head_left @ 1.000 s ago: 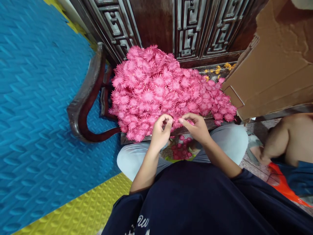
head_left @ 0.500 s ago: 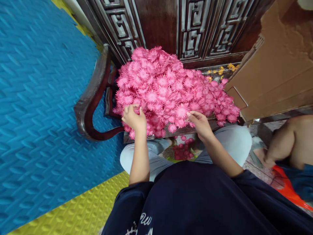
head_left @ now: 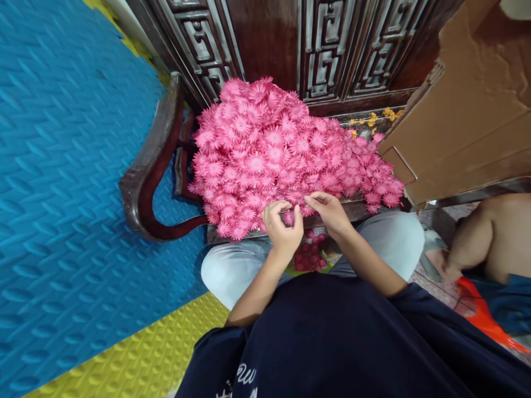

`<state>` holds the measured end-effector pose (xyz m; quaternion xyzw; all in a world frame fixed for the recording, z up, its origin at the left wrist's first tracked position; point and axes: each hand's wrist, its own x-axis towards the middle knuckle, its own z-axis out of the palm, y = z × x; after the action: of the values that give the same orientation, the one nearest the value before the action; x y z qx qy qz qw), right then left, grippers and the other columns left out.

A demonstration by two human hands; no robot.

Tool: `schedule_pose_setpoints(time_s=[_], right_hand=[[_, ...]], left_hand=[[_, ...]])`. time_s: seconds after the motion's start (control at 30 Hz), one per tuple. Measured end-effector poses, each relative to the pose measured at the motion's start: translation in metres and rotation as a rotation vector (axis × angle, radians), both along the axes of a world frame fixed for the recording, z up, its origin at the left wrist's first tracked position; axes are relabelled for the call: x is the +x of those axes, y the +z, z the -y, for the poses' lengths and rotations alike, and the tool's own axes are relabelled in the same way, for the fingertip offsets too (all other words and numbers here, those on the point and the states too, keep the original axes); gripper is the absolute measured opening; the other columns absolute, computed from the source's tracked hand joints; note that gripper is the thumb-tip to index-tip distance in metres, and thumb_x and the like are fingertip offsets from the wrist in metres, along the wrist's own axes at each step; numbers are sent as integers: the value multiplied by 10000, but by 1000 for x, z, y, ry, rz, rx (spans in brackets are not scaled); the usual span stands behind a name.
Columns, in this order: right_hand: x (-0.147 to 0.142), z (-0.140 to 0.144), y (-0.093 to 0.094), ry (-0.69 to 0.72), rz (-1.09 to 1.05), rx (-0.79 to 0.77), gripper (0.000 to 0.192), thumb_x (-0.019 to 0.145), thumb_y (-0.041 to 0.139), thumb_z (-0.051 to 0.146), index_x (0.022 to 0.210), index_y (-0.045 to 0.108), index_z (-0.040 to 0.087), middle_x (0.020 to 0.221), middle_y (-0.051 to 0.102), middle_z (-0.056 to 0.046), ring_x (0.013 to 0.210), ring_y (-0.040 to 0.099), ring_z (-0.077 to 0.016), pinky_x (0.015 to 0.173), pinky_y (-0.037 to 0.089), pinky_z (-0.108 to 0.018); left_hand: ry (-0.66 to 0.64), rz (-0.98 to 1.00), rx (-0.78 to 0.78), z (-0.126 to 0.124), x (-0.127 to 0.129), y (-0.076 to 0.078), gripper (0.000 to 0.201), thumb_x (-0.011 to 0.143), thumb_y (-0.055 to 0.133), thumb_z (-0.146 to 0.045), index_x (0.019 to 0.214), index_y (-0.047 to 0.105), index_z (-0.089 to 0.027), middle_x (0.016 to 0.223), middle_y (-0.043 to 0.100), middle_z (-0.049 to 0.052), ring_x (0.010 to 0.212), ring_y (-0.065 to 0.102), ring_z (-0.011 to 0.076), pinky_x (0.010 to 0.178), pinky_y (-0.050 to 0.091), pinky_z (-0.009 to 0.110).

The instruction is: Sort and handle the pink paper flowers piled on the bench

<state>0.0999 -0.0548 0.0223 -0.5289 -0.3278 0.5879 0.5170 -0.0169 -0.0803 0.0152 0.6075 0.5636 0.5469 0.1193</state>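
A large heap of pink artificial flower heads [head_left: 265,138] with thin pointed petals covers a dark wooden bench seat [head_left: 224,236]. At its front edge my right hand [head_left: 331,213] pinches one pink flower head [head_left: 295,197], slightly blurred, between thumb and fingertips. Just left of that flower is my left hand [head_left: 284,225], its fingers curved and its thumb apart from them. I see nothing held in the left hand. Through the gap between its thumb and fingers a pink flower at the heap's edge shows.
A curved wooden armrest [head_left: 141,193] stands at the left, a carved backrest [head_left: 269,44] behind. A cardboard box [head_left: 464,116] is at the right, with small orange flowers [head_left: 373,118] beside it. More pink flowers [head_left: 309,257] lie below, between my knees. Another person's bent leg [head_left: 473,237] is at the right.
My left hand has moved right from the heap's left side to beside my right hand. The flower in my right hand has shifted slightly left and down and turned more edge-on.
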Motion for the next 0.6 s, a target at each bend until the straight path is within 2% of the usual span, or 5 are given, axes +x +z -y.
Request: schedule_pose_setpoints(time_s=[0.1, 0.17, 0.3, 0.43, 0.6], right_hand=[[1, 2, 0, 12, 13, 2, 295, 513, 791, 441, 609, 664, 193, 624, 628, 39, 634, 532, -91, 686, 435, -248], [2, 2, 1, 15, 3, 2, 294, 495, 802, 434, 600, 665, 196, 629, 634, 38, 637, 537, -94, 680, 436, -248], [7, 2, 6, 80, -15, -4, 258, 472, 826, 381, 576, 673, 201, 612, 635, 38, 613, 532, -90, 663, 427, -246], [12, 1, 11, 195, -1, -7, 220, 509, 817, 362, 556, 682, 195, 582, 631, 31, 587, 522, -85, 650, 414, -247], [12, 2, 11, 214, 21, -33, 243, 501, 818, 371, 552, 677, 179, 556, 619, 35, 561, 499, -74, 643, 399, -250]], left_hand=[[-120, -21, -190, -1, 3, 0, 129, 797, 621, -277, 894, 594, -196, 848, 624, 37, 856, 570, 178, 846, 408, 337], [-188, 66, -285, -4, 0, 2, 125, 792, 636, -303, 854, 625, -194, 868, 638, 37, 866, 578, 175, 837, 422, 328], [-305, 308, -353, -8, -7, 7, 127, 760, 674, -305, 776, 661, -179, 821, 647, 26, 814, 598, 150, 787, 450, 291], [-370, 386, -399, -9, -13, 10, 140, 741, 687, -316, 735, 667, -177, 762, 636, 13, 776, 588, 136, 760, 448, 275], [-384, 584, -502, -11, -11, -2, 232, 662, 734, -379, 662, 632, -171, 689, 602, -11, 688, 547, 112, 686, 429, 243]])
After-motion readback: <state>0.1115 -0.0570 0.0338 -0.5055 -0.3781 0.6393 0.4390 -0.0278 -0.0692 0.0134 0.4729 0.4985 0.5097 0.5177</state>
